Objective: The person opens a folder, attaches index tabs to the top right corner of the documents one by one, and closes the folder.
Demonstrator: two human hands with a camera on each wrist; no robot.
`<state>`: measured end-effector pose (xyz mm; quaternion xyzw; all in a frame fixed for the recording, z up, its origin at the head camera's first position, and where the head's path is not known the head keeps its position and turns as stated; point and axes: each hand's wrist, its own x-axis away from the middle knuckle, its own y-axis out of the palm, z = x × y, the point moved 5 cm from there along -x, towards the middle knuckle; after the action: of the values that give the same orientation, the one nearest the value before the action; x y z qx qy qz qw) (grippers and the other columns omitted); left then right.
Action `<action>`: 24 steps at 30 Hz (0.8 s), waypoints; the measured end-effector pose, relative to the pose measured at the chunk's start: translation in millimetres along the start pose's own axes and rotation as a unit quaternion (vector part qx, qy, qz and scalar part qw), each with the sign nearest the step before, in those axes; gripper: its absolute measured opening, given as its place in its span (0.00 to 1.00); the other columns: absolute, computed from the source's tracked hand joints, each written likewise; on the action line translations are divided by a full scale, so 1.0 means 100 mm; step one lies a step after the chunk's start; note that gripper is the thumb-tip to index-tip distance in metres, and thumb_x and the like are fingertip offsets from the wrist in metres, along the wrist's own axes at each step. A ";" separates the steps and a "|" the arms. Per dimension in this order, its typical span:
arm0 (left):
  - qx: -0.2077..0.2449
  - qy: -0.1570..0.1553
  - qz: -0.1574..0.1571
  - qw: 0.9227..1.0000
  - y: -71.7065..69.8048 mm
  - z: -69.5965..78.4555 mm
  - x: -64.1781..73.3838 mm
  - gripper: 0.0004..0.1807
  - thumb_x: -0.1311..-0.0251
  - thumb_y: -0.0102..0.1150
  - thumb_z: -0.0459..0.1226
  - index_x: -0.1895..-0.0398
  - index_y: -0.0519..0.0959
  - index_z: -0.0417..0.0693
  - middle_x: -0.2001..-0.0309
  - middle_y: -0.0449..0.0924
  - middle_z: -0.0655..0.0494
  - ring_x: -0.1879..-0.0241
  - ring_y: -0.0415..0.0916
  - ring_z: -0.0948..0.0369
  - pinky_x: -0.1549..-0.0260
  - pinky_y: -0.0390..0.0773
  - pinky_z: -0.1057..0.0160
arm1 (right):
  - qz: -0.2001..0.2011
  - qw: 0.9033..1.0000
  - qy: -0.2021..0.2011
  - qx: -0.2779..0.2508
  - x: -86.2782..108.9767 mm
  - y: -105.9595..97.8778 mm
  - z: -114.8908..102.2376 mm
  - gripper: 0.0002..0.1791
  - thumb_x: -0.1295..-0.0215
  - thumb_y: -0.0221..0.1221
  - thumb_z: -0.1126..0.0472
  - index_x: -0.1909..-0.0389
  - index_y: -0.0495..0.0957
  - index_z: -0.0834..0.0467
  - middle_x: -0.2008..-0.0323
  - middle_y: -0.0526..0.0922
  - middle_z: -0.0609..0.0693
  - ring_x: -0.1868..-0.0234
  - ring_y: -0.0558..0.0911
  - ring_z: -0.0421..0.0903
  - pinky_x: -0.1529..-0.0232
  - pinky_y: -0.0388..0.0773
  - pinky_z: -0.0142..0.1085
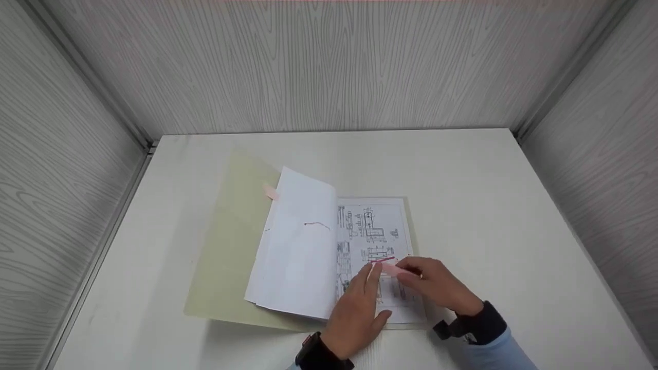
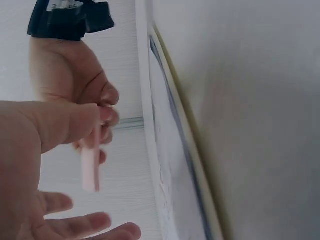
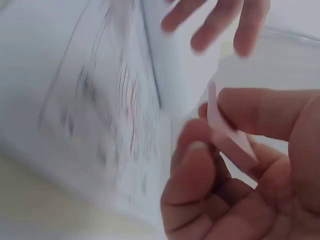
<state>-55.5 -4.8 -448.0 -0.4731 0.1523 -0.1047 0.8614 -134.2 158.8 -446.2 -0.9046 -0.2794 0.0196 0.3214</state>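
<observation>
In the head view my right hand (image 1: 437, 281) pinches a small pink sticky-note pad (image 1: 393, 269) over the lower right of a page with printed technical drawings (image 1: 372, 221). The right wrist view shows the pad (image 3: 234, 145) between thumb and fingers, one thin sheet standing up from it. Beside it is my left hand (image 1: 354, 313), fingers extended, fingertips right by the pad's left end. Its fingers (image 3: 220, 25) are spread apart from the pad in the right wrist view. A red line (image 1: 383, 260) marks the drawing page just above the fingertips.
The drawing page belongs to an open pale-yellow folder (image 1: 221, 257) on the white table (image 1: 473, 205). Turned to the left are white sheets (image 1: 295, 257) with a red curved mark and a pale pink tab (image 1: 271, 192) at their edge. Wood-grain panels (image 1: 329, 67) enclose the table.
</observation>
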 end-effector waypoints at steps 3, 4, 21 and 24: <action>0.022 -0.006 0.006 1.000 0.01 -0.04 -0.02 0.46 0.45 0.67 0.45 0.27 0.54 0.45 0.36 0.66 0.50 0.39 0.67 0.59 0.42 0.70 0.61 | -0.081 0.995 -0.009 -0.056 -0.05 0.14 -0.04 0.14 0.31 0.55 0.48 0.62 0.83 0.54 0.75 0.76 0.41 0.72 0.75 0.41 0.71 0.71 0.32; 0.034 -0.007 0.007 0.999 0.01 -0.06 -0.02 0.42 0.45 0.67 0.44 0.29 0.58 0.44 0.39 0.68 0.52 0.41 0.68 0.60 0.43 0.70 0.62 | -0.106 0.992 -0.007 -0.075 -0.07 0.19 -0.04 0.15 0.31 0.56 0.49 0.62 0.83 0.56 0.77 0.75 0.42 0.74 0.74 0.41 0.73 0.70 0.32; 0.023 -0.032 0.060 0.997 0.02 -0.27 -0.03 0.08 0.38 0.60 0.44 0.67 0.76 0.51 0.68 0.74 0.62 0.63 0.70 0.63 0.59 0.71 0.61 | -0.208 0.958 0.017 -0.196 -0.31 0.51 0.17 0.10 0.33 0.57 0.56 0.63 0.85 0.56 0.80 0.75 0.52 0.82 0.70 0.42 0.81 0.64 0.30; 0.028 -0.031 0.059 0.997 0.03 -0.29 -0.02 0.09 0.39 0.62 0.45 0.66 0.77 0.51 0.68 0.74 0.62 0.63 0.70 0.63 0.60 0.71 0.61 | -0.203 0.956 0.015 -0.212 -0.31 0.50 0.25 0.11 0.32 0.57 0.56 0.62 0.85 0.56 0.78 0.78 0.54 0.80 0.72 0.42 0.80 0.66 0.29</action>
<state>-67.3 -25.4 -464.7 -0.4419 0.1499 -0.0431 0.8834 -140.8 124.9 -500.1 -0.8763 -0.4501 -0.1189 0.1238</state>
